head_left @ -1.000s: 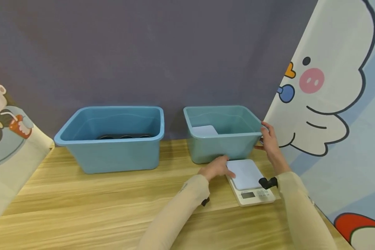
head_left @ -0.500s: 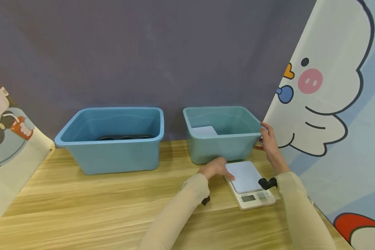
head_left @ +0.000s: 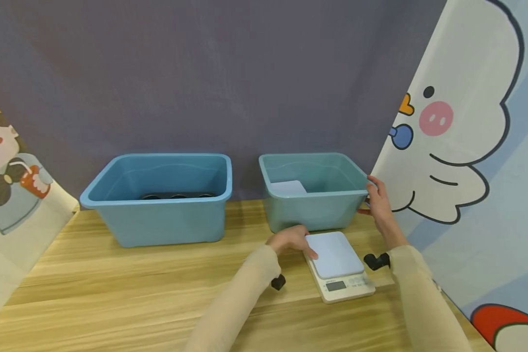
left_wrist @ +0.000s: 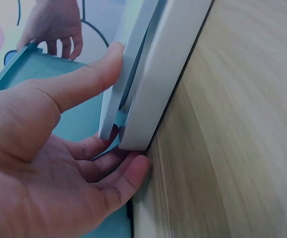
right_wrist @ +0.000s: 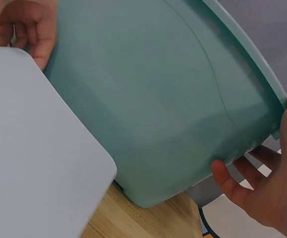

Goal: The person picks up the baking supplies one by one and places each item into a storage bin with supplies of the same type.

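My left hand (head_left: 290, 238) grips a flat white kitchen scale (head_left: 334, 256) by its back left corner. In the left wrist view, the thumb (left_wrist: 91, 79) presses on the scale's weighing plate while the fingers (left_wrist: 131, 181) curl at its back edge. The scale lies on the wooden table in front of a teal bin (head_left: 321, 212), its display (head_left: 336, 286) toward me. My right hand (head_left: 380, 205) holds the bin's right end, a digit at the rim and the other fingers (right_wrist: 227, 181) against the outer wall. A white flat-topped object (head_left: 289, 187) sits inside that bin.
A larger blue bin (head_left: 158, 222) stands at the left back, with a dark object with round openings (head_left: 176, 196) in it. A dark curtain (head_left: 229, 83) hangs behind both bins. Cartoon-printed panels (head_left: 457, 127) border the table (head_left: 127, 293) on either side.
The scale has slid left and slightly toward me, moving with my left hand. My right hand stays at the teal bin's right end. Neither bin has visibly shifted on the table.
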`<state>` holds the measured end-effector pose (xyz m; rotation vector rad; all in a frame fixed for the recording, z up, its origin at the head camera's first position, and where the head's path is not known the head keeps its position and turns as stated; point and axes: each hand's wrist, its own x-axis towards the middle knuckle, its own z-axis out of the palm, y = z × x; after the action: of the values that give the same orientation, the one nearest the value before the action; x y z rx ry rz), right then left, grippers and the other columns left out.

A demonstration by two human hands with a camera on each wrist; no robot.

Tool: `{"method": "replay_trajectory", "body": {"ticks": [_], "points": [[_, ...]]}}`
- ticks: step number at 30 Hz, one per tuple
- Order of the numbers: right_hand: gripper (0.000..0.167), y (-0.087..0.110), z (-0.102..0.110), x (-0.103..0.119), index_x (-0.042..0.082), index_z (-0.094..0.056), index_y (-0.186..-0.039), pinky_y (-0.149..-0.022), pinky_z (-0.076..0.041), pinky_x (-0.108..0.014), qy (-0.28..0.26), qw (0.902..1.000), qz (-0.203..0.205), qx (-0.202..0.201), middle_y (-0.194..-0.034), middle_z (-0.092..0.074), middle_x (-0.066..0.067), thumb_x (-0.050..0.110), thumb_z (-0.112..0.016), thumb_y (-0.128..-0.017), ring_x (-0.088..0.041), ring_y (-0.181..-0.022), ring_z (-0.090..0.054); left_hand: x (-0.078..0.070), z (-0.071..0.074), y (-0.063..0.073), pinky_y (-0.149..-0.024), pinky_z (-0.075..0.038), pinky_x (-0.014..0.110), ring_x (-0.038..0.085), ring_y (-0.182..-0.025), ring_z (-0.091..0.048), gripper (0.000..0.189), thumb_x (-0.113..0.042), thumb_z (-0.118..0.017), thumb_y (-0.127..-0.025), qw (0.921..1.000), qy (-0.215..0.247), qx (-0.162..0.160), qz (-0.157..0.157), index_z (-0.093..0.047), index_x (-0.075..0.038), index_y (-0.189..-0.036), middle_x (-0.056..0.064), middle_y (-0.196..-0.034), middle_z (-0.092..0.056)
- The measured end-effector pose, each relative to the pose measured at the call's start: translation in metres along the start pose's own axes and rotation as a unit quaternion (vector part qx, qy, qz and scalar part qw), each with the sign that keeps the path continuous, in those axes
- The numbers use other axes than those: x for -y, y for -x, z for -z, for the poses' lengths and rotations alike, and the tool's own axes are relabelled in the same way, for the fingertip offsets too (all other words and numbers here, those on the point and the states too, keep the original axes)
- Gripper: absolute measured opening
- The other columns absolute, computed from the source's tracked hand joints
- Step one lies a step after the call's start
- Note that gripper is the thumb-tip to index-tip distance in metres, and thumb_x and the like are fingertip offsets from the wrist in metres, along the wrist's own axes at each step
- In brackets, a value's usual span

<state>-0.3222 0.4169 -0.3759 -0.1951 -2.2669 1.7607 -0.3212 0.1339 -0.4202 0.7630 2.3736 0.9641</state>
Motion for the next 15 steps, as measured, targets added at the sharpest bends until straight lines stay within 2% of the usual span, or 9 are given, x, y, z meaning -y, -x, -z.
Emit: {"method": "replay_trajectory", "body": {"ticks": [5,11,15], "points": [[0.06,0.001,-0.001,0.0,0.026,-0.013,-0.159,-0.074,-0.059,-0.041,-0.001,1.0,0.005,-0.001,-0.156,-0.021,-0.024,0.048,-0.026,-0.105,-0.034,-0.12,-0.047,0.007,0.003,0.003,-0.073,-0.046,0.028,0.015,-0.078,-0.05,0.044,-0.026,-0.089,-0.071,0.9993,0.037,-0.001,0.007,-0.064,-0.006,-0.101,0.0,-0.088,-0.058],[0.059,0.008,-0.003,0.008,0.023,-0.013,-0.159,-0.073,-0.059,-0.04,-0.001,1.0,-0.004,0.001,-0.155,-0.022,-0.026,0.044,-0.026,-0.105,-0.021,-0.105,-0.053,0.01,0.008,0.005,-0.076,-0.048,0.027,0.015,-0.08,-0.053,0.048,-0.021,-0.09,-0.07,0.9983,0.056,-0.017,0.007,-0.066,-0.003,-0.107,0.0,-0.093,-0.062],[0.06,0.017,-0.004,0.02,0.019,-0.012,-0.159,-0.073,-0.058,-0.04,-0.003,1.0,-0.003,0.005,-0.156,-0.018,-0.028,0.041,-0.026,-0.105,-0.029,-0.11,-0.05,0.01,0.014,0.009,-0.068,-0.047,0.03,0.014,-0.07,-0.049,0.042,-0.017,-0.089,-0.071,0.9977,0.064,-0.016,-0.012,-0.063,-0.002,-0.101,0.0,-0.084,-0.055]]}}
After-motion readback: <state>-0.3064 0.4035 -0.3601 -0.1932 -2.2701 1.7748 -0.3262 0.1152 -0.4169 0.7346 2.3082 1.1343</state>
